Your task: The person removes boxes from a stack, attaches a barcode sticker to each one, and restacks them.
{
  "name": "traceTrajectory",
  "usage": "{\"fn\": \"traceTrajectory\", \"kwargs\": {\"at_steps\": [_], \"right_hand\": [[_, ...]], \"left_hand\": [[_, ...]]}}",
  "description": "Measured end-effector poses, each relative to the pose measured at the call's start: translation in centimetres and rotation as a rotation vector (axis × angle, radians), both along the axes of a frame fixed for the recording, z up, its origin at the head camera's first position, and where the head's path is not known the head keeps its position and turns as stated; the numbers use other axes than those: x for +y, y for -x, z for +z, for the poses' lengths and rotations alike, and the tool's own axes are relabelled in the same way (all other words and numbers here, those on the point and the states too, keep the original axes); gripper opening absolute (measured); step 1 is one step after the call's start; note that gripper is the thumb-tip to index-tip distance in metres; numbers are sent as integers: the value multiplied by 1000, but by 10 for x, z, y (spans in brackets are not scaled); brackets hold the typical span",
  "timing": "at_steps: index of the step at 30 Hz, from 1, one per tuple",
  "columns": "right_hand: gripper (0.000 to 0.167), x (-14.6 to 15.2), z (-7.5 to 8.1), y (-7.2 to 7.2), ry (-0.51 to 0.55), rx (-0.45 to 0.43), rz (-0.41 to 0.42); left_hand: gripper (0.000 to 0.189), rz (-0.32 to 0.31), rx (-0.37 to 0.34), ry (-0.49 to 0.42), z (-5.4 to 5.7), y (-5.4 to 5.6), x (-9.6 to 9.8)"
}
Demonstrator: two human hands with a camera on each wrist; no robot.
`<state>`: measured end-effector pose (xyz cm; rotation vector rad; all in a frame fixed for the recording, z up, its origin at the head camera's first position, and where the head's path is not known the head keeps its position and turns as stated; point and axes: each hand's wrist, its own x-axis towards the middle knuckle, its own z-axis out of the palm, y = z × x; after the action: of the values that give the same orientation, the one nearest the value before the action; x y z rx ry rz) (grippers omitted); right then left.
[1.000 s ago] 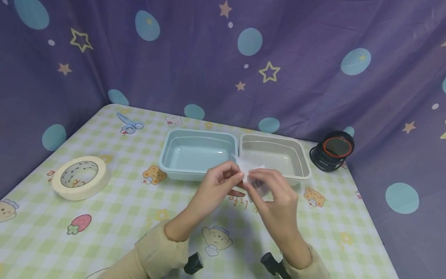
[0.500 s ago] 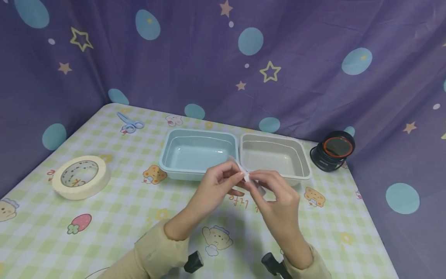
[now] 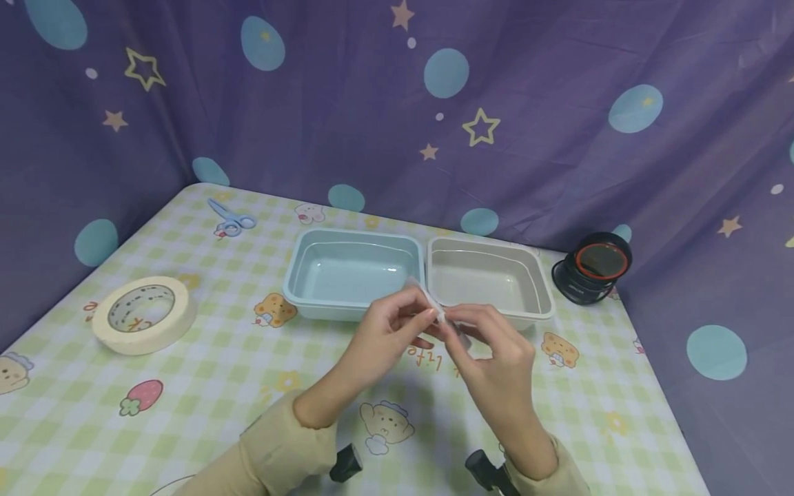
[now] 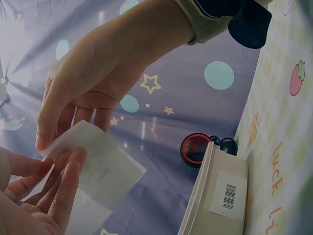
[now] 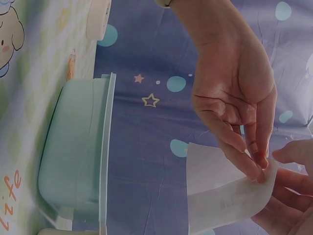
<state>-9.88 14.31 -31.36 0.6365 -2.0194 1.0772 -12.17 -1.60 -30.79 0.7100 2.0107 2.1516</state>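
Observation:
A thin white label (image 4: 110, 178) with faint barcode-like print is held up between both hands in front of the bins. My left hand (image 3: 375, 334) pinches its edge between thumb and fingertips. From the other side, my right hand (image 3: 499, 358) pinches the same edge with thumb and index finger. In the right wrist view the label (image 5: 215, 203) shows a lighter and a darker part and bends near the fingertips. Seen from the head, it is nearly edge-on and partly hidden by the fingers.
Behind the hands stand a light blue bin (image 3: 353, 303) and a beige bin (image 3: 542, 313), side by side. A black round object with a red ring (image 3: 598, 265) is at right. A masking tape roll (image 3: 151, 334) and blue scissors (image 3: 232, 220) lie at left on the checked tablecloth (image 3: 217, 413).
The label has turned from facing the head camera to almost edge-on. My hands stay in nearly the same place, with the fingertips shifting slightly.

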Motion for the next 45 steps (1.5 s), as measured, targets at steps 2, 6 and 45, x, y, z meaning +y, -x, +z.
{"fn": "traceTrajectory", "kwargs": {"at_steps": [2, 6, 45], "right_hand": [[13, 0, 0, -1, -2, -15, -4], [10, 2, 0, -1, -2, -20, -24], [5, 23, 11, 1, 131, -94, -163]], "left_hand": [[17, -1, 9, 8, 0, 0, 0], [17, -1, 17, 22, -1, 1, 0], [16, 93, 17, 62, 4, 11, -14]]}}
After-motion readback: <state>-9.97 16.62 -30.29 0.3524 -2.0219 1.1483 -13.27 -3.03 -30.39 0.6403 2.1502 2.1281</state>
